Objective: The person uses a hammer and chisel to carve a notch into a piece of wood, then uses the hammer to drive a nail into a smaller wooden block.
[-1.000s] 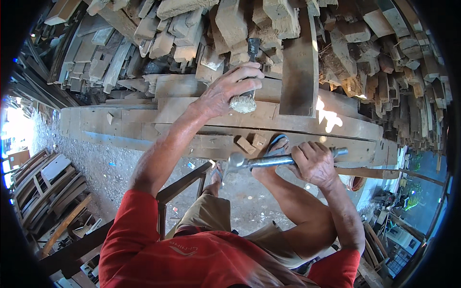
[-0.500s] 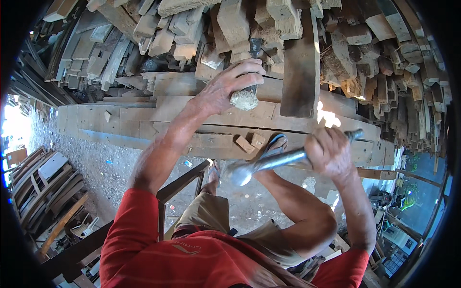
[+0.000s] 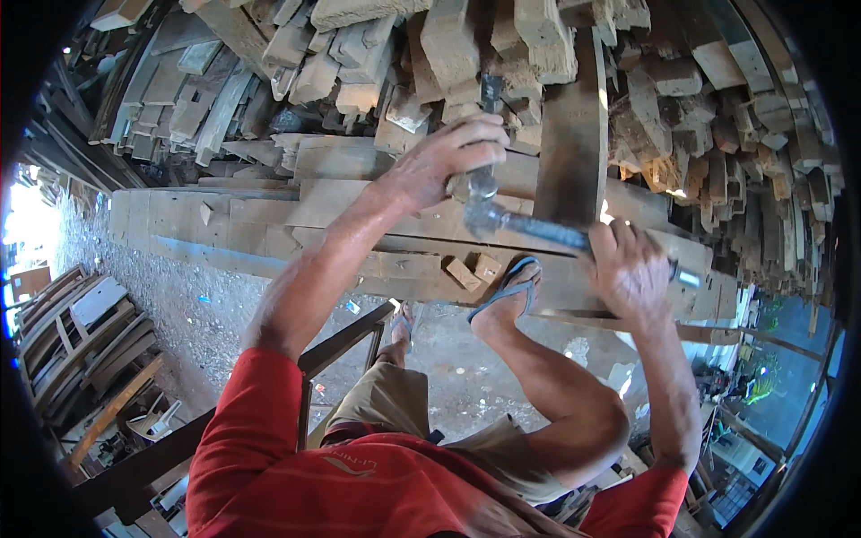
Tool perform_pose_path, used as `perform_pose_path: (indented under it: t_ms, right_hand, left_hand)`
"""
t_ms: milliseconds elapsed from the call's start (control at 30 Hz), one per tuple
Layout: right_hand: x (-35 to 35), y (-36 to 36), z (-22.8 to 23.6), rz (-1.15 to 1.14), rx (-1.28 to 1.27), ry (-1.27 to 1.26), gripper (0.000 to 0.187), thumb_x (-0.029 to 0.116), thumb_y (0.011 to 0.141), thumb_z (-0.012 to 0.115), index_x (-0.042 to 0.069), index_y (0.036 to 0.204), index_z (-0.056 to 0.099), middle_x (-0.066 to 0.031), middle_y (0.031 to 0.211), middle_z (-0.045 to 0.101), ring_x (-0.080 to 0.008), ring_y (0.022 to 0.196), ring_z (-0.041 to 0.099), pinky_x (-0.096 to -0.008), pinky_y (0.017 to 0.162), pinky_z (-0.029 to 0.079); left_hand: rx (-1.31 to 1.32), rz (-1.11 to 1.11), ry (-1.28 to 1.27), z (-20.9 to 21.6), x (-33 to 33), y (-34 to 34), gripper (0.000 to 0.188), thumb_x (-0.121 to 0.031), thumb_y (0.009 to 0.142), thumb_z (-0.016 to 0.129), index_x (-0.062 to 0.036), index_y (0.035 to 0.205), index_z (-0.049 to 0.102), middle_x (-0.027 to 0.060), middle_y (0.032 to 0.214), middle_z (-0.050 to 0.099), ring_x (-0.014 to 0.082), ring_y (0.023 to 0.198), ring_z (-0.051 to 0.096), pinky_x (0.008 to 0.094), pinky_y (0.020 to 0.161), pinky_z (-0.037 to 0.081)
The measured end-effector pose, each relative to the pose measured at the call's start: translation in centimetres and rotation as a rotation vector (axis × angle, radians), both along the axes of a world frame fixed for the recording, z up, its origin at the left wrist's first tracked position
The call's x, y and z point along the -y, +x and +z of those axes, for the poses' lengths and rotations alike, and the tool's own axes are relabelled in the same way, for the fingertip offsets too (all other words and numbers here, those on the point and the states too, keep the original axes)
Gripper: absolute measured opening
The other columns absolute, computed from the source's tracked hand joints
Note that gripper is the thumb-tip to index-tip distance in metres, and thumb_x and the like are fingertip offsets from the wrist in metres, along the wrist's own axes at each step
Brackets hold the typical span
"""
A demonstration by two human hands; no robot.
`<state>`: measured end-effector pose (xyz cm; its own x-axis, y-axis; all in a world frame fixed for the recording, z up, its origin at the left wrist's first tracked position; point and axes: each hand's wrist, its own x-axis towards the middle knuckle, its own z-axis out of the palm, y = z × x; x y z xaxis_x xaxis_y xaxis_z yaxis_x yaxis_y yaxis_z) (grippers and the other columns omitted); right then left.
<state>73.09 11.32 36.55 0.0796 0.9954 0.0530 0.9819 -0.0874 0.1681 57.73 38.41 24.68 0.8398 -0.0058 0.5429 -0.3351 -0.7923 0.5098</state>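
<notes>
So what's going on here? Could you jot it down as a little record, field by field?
place: wood yard, gravel ground
left hand: wrapped round a chisel, holding it against a plank
right hand: gripping a hammer by its handle
hammer head: right at the chisel's top end
foot: blue sandal resting on the plank
behind: stacked timber offcuts
clothing: red shirt

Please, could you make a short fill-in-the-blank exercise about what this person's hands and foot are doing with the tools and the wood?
1. The right hand grips the handle of a ____.
2. The left hand holds a chisel against the ____ planks.
3. The hammer's head is just ____ the left hand.
4. The foot on the long beam wears a blue ____.

Missing words: hammer; wooden; below; sandal
</notes>
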Motion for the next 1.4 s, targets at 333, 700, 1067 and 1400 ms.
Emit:
perform_pose_path:
  t_ms: [333,700,1067,1400]
  right_hand:
    - [-0.1,-0.8,-0.9,-0.078,-0.05,0.034,0.032,0.031,0.078,0.076,0.007,0.089,0.058,-0.0091,0.076,0.056,-0.0274,0.065,0.063,-0.0393,0.06,0.052]
    - [4.8,-3.5,-17.1,-0.082,-0.345,-0.314,0.037,0.038,0.091,0.066,0.006,0.108,0.058,-0.0154,0.088,0.066,-0.0299,0.079,0.071,-0.0398,0.066,0.056]
    - [3.4,1.3,-26.2,-0.289,-0.44,-0.35,0.034,0.037,0.094,0.064,0.006,0.107,0.056,-0.0171,0.099,0.066,-0.0394,0.094,0.068,-0.0506,0.081,0.054]
    - [2.0,2.6,-28.8,-0.194,-0.392,-0.018,0.03,0.028,0.091,0.069,0.005,0.108,0.063,-0.017,0.095,0.068,-0.0384,0.091,0.066,-0.0488,0.083,0.053]
  left_hand:
    - [0.015,0.045,-0.123,-1.0,-0.5,-0.1,0.052,-0.015,0.071,0.078,-0.0056,0.119,0.061,0.0116,0.134,0.055,0.0371,0.139,0.044,0.0447,0.112,0.043]
    - [0.024,0.088,-0.251,-0.7,2.8,-2.4,0.045,0.001,0.071,0.072,-0.0075,0.114,0.064,0.008,0.139,0.054,0.0336,0.139,0.045,0.0435,0.11,0.046]
    - [-0.213,0.483,-0.378,-10.0,10.6,-11.8,0.043,-0.018,0.072,0.08,-0.0041,0.11,0.067,0.0136,0.133,0.056,0.0371,0.136,0.046,0.0464,0.109,0.043]
    - [-0.326,0.511,-0.251,-12.3,12.5,-12.5,0.036,-0.018,0.073,0.077,-0.0069,0.106,0.068,0.0138,0.134,0.053,0.0397,0.135,0.044,0.0497,0.108,0.041]
